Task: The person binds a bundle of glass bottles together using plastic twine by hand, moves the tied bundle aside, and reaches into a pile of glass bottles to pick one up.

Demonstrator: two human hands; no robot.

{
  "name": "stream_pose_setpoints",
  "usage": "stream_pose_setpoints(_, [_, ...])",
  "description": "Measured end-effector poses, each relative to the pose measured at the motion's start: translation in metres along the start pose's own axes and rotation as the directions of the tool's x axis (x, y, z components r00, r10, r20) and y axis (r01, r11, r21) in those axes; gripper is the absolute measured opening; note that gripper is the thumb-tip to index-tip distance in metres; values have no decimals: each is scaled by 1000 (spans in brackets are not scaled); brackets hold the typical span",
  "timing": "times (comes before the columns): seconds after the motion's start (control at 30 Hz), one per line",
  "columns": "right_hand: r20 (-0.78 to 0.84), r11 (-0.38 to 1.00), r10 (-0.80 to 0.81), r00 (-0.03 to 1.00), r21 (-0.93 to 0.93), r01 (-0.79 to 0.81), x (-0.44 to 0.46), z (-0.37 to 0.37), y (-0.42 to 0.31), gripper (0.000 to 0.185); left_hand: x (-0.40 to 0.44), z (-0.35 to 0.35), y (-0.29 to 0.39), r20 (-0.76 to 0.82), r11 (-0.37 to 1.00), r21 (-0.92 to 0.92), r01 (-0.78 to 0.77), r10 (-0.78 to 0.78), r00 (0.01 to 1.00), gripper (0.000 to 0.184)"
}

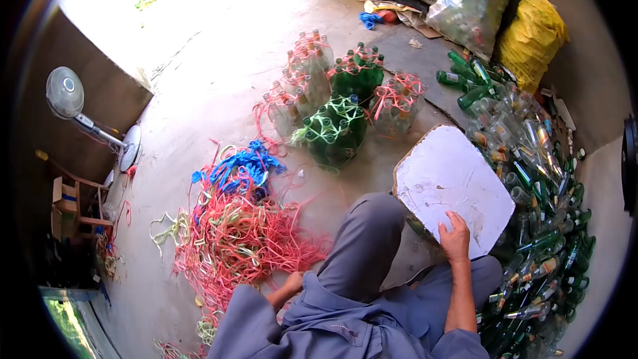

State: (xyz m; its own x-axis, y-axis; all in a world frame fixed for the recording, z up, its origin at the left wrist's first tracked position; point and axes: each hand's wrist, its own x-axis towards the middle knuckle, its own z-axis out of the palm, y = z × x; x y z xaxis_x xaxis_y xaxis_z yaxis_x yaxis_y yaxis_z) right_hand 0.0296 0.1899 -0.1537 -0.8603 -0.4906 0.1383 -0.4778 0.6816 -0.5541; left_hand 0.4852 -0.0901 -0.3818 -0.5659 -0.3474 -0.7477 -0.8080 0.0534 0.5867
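My right hand [455, 234] rests on the near part of a white board [455, 189], its thumb and forefinger spread apart and nothing held between them. The board has scuffed, chipped edges and lies beside my raised knee. My left hand [292, 283] is low by my thigh, at the near right edge of a tangled heap of red string [232, 246]; its fingers are partly hidden, so what they hold cannot be seen. Blue string [246, 171] tops the heap. Beyond stand bundles of green bottles [334, 134] and clear bottles [292, 103] bound with string.
Loose glass bottles [545, 226] pile along the right wall. Behind them are a yellow sack [531, 40] and a clear bag of bottles [470, 6]. A standing fan [65, 93] and a wooden chair [90, 203] are at the left.
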Motion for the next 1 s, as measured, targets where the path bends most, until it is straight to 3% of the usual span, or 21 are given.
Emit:
stream_pose_setpoints(0.13, [83,997,68,994,36,-72,-15,-12,3,37,21,0,-4,6,982,83,-169,169,986,42])
stream_pose_setpoints(0.3, [150,997,68,986,21,-72,-20,-33,-15,36,18,1,11,-100,998,5,-66,66,993,41])
stream_pose_setpoints(0.37, [119,999,35,992,-17,-34,-24,-50,-14,36,21,3,16,-81,998,-69,-2,-3,997,40])
stream_pose_setpoints(0.47, [70,995,73,995,-79,-67,-26,-81,-8,37,33,3,12,-69,976,-166,-140,131,989,34])
stream_pose_setpoints(0.57, [-35,981,73,997,-178,-78,-30,-113,19,37,36,-5,33,-39,924,-383,-22,8,999,29])
stream_pose_setpoints(0.6, [-60,976,113,992,-181,-122,-33,-124,21,37,50,-5,27,-100,939,-330,-92,62,993,25])
stream_pose_setpoints(0.63, [-96,966,117,988,-221,-136,-37,-134,30,37,40,-14,49,-67,916,-395,-69,46,997,23])
stream_pose_setpoints(0.67, [-139,959,138,981,-228,-167,-42,-143,39,36,22,-25,89,-107,954,-295,-56,25,994,21])
stream_pose_setpoints(0.73, [-218,948,180,959,-220,-228,-55,-161,50,35,47,-26,87,-115,873,-486,-43,-15,993,20])
stream_pose_setpoints(0.8, [-310,934,208,928,-220,-283,-75,-167,78,35,51,-40,112,-209,883,-445,-150,60,976,16])
stream_pose_setpoints(0.9, [-378,891,353,856,-142,-431,-112,-162,113,36,41,-64,166,-207,719,-661,-213,98,973,13])
stream_pose_setpoints(0.93, [-416,879,391,821,-94,-467,-129,-150,132,38,28,-71,195,-243,726,-627,-282,162,956,14])
stream_pose_setpoints(1.0, [-431,847,517,739,135,-514,-167,-115,164,32,30,-89,226,-293,654,-660,-371,231,928,26])
